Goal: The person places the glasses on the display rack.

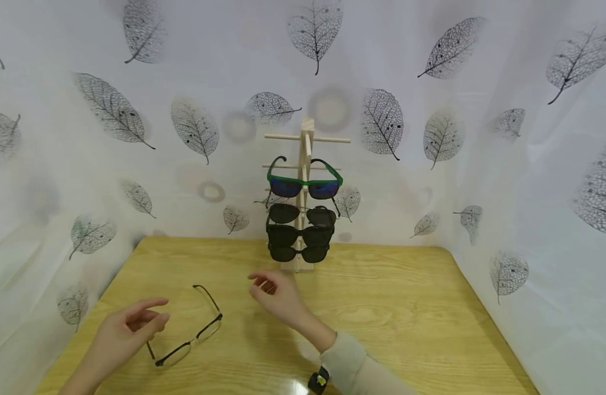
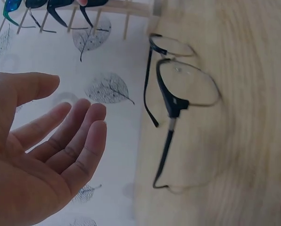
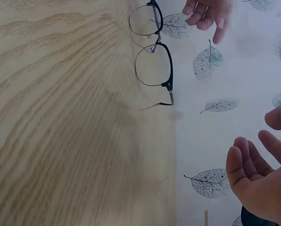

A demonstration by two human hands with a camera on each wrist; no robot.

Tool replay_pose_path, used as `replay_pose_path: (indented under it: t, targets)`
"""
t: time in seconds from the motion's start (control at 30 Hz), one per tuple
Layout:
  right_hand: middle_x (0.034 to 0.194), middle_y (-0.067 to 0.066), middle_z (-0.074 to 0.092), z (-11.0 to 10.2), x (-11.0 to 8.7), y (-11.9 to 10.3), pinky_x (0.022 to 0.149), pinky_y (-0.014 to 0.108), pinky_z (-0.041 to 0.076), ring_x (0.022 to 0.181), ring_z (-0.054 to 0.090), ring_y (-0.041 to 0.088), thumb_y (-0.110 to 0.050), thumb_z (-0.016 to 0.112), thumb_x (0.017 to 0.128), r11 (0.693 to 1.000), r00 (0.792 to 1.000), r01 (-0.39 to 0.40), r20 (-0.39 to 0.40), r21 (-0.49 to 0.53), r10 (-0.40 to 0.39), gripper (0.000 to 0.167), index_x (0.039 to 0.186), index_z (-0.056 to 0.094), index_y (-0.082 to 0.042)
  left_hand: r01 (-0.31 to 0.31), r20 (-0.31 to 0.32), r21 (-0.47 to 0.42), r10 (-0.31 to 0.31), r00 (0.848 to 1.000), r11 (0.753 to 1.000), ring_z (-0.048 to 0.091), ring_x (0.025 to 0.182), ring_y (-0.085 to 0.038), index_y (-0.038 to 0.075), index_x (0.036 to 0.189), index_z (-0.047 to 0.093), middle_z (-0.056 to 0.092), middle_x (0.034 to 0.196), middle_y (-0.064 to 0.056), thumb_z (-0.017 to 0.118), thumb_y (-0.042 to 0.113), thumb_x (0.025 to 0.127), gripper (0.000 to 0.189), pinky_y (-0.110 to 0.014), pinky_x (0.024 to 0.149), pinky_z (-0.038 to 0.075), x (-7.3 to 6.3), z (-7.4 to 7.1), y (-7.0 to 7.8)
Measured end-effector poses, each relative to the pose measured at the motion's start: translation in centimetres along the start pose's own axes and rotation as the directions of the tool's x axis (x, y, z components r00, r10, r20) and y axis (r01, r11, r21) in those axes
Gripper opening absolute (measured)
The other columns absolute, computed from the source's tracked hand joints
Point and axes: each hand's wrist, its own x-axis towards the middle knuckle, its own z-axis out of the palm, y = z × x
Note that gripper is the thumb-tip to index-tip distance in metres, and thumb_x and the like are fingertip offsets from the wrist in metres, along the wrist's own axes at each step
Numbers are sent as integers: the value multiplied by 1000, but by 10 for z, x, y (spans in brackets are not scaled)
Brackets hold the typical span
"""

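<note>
Eyeglasses point(image 1: 209, 326) with black upper rims, thin metal lower rims and clear lenses lie on the table with their temples unfolded. My left hand point(image 1: 122, 334) hovers beside and above their left end, fingers loosely bent, with nothing in its grasp. In the left wrist view, the palm of that hand point(image 2: 51, 160) shows bare, apart from the eyeglasses point(image 2: 166, 94). My right hand point(image 1: 278, 299) is raised over the table between the eyeglasses and the wooden display stand point(image 1: 307, 129). Its fingers curve loosely around nothing, as the right wrist view also shows.
Green-framed sunglasses point(image 1: 285, 188) hang on the stand, above several dark pairs including black sunglasses point(image 1: 283, 236). Bare pegs point(image 1: 332, 140) stick out at the top. A leaf-printed white curtain point(image 1: 224, 71) encloses the wooden table point(image 1: 407, 307) at the back and sides.
</note>
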Motion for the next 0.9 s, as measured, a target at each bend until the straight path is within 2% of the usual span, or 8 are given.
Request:
replay_pose_path:
  t: [0.23, 0.37, 0.57, 0.8, 0.9]
  targets:
    - [106, 12, 74, 13, 1, 5, 79, 22, 57, 86, 67, 9, -23, 68, 103, 999, 999, -36, 39, -15, 36, 27, 124, 75, -9, 105, 23, 46, -106, 994, 993, 73, 77, -9, -3, 146, 58, 79, 96, -4, 69, 27, 105, 53, -28, 67, 61, -12, -5, -21]
    - [107, 10, 74, 19, 1, 6, 76, 20, 56, 84, 65, 4, -24, 69, 102, 998, 996, -65, 56, -24, 66, 26, 124, 75, -12, 179, 41, 80, -183, 982, 980, 74, 80, -8, -4, 149, 55, 80, 104, -9, 67, 34, 105, 59, -27, 69, 61, -14, -9, -31]
    - [109, 6, 75, 27, 2, 10, 74, 18, 54, 83, 63, 1, -27, 70, 102, 991, 989, -113, 83, -70, 119, 29, 127, 75, -14, 235, 32, 144, -242, 970, 961, 72, 80, -6, -4, 147, 57, 81, 105, -9, 70, 39, 103, 63, -25, 67, 57, -16, -12, -49]
    - [110, 4, 76, 36, 6, 19, 72, 19, 52, 80, 61, -1, -30, 70, 102, 986, 982, -142, 116, -91, 152, 33, 131, 74, -15, 273, 98, 88, -281, 955, 958, 74, 84, -11, -5, 148, 55, 80, 109, -10, 70, 34, 103, 61, -28, 70, 61, -13, -6, -56]
    - [112, 4, 75, 39, 5, 22, 71, 19, 52, 79, 60, -2, -31, 69, 102, 985, 976, -155, 144, -77, 164, 35, 134, 72, -15, 288, 122, 62, -294, 948, 956, 75, 87, -13, -4, 150, 53, 80, 110, -10, 71, 37, 102, 66, -29, 71, 62, -12, -4, -57]
